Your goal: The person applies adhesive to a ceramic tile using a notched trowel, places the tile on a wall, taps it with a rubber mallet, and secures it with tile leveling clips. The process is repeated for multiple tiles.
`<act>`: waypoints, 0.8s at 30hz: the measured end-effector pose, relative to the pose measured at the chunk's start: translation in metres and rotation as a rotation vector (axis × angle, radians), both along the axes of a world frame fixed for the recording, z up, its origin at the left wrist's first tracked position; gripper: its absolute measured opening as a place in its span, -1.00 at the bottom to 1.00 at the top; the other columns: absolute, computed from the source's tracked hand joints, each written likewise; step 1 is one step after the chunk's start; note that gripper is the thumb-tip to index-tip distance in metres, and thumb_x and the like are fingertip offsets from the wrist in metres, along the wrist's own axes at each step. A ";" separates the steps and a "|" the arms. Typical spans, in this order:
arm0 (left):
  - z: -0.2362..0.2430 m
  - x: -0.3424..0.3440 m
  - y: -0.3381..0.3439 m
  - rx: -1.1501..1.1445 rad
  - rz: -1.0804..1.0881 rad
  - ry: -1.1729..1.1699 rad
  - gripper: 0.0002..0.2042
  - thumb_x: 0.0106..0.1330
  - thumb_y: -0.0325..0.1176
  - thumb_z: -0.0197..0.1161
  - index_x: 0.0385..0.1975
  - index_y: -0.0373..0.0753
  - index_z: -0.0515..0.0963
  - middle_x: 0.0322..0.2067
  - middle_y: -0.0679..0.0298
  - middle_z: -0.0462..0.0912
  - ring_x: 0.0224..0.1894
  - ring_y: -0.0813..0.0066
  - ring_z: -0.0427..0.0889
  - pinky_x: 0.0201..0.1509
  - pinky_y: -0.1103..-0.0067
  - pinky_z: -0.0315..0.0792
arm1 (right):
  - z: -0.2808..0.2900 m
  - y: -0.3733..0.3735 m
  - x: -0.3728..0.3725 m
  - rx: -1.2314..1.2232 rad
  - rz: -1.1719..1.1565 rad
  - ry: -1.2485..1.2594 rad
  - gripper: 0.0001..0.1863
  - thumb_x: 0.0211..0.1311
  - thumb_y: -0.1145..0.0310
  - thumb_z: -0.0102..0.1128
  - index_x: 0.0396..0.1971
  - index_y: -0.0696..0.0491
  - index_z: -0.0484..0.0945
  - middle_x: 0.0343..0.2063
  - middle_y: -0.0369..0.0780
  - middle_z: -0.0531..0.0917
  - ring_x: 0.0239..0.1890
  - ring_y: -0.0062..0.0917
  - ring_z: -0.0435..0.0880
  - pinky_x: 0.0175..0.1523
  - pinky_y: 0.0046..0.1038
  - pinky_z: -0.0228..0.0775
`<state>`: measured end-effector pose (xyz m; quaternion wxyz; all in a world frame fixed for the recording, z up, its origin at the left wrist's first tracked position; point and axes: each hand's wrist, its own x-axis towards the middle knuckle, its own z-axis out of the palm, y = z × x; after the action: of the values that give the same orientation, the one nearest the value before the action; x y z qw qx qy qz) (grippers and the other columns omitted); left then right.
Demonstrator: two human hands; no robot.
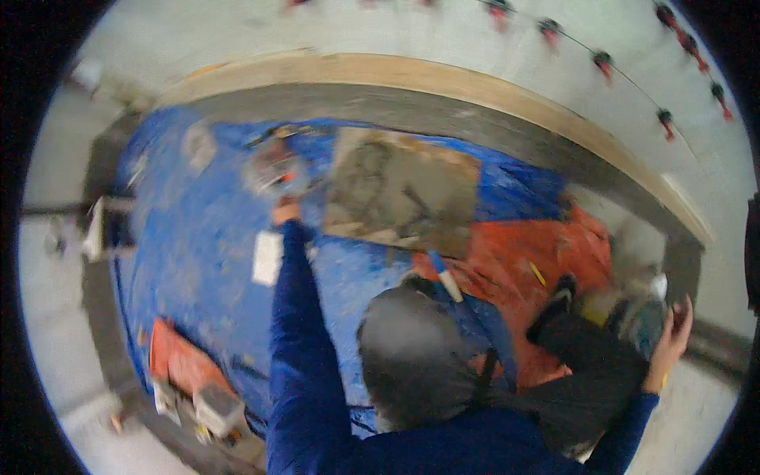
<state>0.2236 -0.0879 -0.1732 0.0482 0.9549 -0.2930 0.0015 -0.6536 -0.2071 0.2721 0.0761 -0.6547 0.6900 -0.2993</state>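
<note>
My left arm stretches forward over the blue tarp. At its end, my left hand is at the near edge of a clear rounded container or bag with reddish and orange items in it. Motion smears these fingers, so I cannot tell whether they grip it. Just below that hand lies a white rectangular piece, like a small tile. Out at the far right, my right hand is raised with its fingers apart, beside a blurred greenish-grey bundle. Nothing clearly shows in it.
A board smeared with grey mortar lies ahead. An orange sheet carries a yellow stick-like item. A white-and-blue handled tool lies near my knee. Boxes and an orange bag are at lower left. A wooden plank borders the back.
</note>
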 end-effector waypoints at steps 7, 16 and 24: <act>0.062 0.096 -0.050 -0.803 -0.380 1.182 -0.29 0.16 -0.47 0.38 0.40 -0.26 0.35 0.36 0.14 0.47 0.33 0.25 0.51 0.27 0.16 0.52 | 0.004 -0.013 0.045 0.041 0.020 0.106 -0.50 0.41 0.49 0.20 0.33 0.06 0.44 -0.06 -0.20 0.65 -0.01 -0.52 0.63 0.17 -0.44 0.46; 0.305 -0.028 -0.063 -0.709 -0.235 0.751 -0.81 0.46 -0.29 0.21 -0.04 -0.16 0.57 -0.34 0.24 0.65 -0.42 0.39 0.63 -0.37 0.56 0.53 | 0.038 -0.053 0.077 -0.089 0.237 0.024 -0.57 0.32 0.43 0.30 0.20 0.03 0.57 -0.29 -0.25 0.65 -0.28 -0.60 0.60 -0.10 -0.53 0.49; 0.378 -0.308 -0.144 -0.007 -0.883 1.120 -0.67 0.48 -0.28 0.18 0.20 -0.06 0.51 -0.30 0.48 0.53 -0.42 0.71 0.34 -0.36 0.67 0.26 | 0.011 -0.079 0.071 -0.237 0.394 -0.045 -0.54 0.36 0.37 0.26 0.25 -0.08 0.54 -0.37 -0.25 0.65 -0.44 -0.52 0.64 -0.29 -0.44 0.50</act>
<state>-0.0840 -0.2315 0.2049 0.1905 0.6043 -0.5835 -0.5080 -0.5825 -0.2865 0.2832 0.0709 -0.7743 0.5071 -0.3720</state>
